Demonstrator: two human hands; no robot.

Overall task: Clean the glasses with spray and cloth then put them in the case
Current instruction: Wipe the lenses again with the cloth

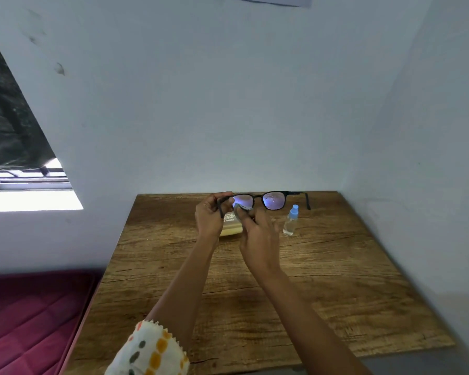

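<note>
Left hand (210, 215) is pinching the fragile glasses (273, 200) at their 9 o'clock end — right hand (258, 234) is pinching soft cloth (239, 209) against them.

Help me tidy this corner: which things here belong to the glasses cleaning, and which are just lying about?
In the job:
glasses, held by the left hand
cloth, in the right hand, on a lens
spray bottle
case, on the table

Just about:
mattress
paper
window
</note>
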